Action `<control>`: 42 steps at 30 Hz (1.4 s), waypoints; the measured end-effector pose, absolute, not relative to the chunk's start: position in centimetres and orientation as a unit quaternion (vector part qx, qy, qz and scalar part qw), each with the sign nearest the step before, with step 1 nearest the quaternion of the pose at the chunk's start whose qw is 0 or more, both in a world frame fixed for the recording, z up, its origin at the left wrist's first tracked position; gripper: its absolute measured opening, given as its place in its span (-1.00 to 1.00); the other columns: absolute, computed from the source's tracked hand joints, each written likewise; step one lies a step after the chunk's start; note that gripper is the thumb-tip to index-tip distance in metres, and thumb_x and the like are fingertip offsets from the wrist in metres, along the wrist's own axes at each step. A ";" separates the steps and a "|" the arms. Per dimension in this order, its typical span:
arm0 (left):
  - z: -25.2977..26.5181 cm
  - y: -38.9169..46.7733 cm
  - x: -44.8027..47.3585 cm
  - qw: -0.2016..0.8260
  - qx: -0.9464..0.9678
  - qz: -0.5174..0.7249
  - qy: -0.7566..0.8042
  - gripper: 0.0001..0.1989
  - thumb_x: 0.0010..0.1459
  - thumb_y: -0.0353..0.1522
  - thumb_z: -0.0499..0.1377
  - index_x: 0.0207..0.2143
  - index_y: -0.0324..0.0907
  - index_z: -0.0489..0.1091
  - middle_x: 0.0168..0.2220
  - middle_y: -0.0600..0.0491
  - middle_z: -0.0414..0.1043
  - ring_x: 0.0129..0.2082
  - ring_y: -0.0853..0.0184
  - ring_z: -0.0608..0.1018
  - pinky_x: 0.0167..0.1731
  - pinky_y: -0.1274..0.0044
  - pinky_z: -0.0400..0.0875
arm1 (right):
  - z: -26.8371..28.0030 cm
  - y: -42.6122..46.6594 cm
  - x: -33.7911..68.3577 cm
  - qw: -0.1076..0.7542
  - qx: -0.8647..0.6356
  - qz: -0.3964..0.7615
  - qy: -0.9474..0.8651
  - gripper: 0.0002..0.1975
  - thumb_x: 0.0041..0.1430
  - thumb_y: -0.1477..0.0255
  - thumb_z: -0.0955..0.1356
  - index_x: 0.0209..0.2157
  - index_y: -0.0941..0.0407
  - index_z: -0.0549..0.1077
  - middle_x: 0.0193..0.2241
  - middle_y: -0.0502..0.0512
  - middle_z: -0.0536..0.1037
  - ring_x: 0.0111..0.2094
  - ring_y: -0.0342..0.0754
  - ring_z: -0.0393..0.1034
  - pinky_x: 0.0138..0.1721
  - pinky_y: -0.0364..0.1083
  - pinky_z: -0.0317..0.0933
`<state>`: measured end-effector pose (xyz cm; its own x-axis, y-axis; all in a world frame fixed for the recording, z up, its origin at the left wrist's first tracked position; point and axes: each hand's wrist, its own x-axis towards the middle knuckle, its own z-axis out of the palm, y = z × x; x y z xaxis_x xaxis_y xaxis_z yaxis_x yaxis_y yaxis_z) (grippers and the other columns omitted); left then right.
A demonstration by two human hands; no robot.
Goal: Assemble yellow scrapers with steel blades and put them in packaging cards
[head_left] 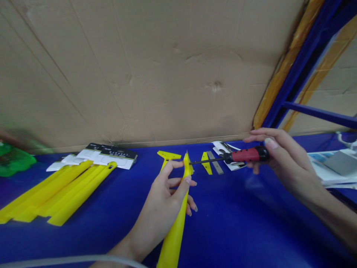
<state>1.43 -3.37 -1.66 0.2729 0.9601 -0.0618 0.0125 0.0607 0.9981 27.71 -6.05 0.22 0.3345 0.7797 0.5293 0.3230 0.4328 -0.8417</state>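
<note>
My left hand (163, 199) is closed round a yellow plastic scraper (175, 234), gripping it just below its head. The scraper's head is turned edge-on, with a thin blade edge showing at its top. In my right hand (295, 165) is a screwdriver (247, 155) with a red and black handle, held level by the handle's end. Its shaft points left, and the tip meets the side of the scraper's head; the screw there is hard to make out. Behind the shaft lie a yellow plate (206, 163) with holes and a grey metal blade (215, 163).
Several yellow handles (80, 195) with black and white cards (115, 157) lie at left. Another yellow scraper (169, 155) lies behind my left hand. Cards (237, 166) lie behind the screwdriver, a green bag (13, 160) far left. Cardboard (178, 74) backs the blue table (231, 230).
</note>
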 end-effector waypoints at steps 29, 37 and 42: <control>-1.8 -3.3 1.2 0.583 0.581 0.372 0.429 -0.46 0.20 -0.11 0.29 0.05 -0.11 0.12 -0.32 0.03 0.61 -0.67 0.39 0.56 -0.70 0.61 0.45 | 0.1 -5.9 28.0 0.645 -0.466 0.195 -0.574 -0.85 0.28 0.32 0.43 -0.14 0.02 0.59 -0.40 -0.04 0.61 -0.68 -0.21 0.32 -0.69 -0.19 0.17; -2.1 -3.2 1.3 0.589 0.576 0.372 0.428 -0.46 0.19 -0.15 0.31 0.07 -0.12 0.14 -0.33 0.04 0.62 -0.67 0.38 0.57 -0.70 0.61 0.46 | 0.2 -6.1 27.9 0.664 -0.446 0.214 -0.560 -0.83 0.32 0.30 0.41 -0.13 0.05 0.60 -0.34 0.02 0.67 -0.72 -0.22 0.31 -0.75 -0.18 0.15; -1.8 -2.9 1.3 0.601 0.575 0.375 0.409 -0.43 0.21 -0.13 0.31 0.11 -0.12 0.13 -0.29 0.00 0.63 -0.65 0.39 0.58 -0.68 0.62 0.46 | 0.5 -6.5 27.9 0.698 -0.401 0.228 -0.547 -0.66 0.15 0.38 0.53 -0.02 -0.02 0.55 -0.26 0.01 0.70 -0.35 -0.09 0.58 -0.37 -0.15 0.47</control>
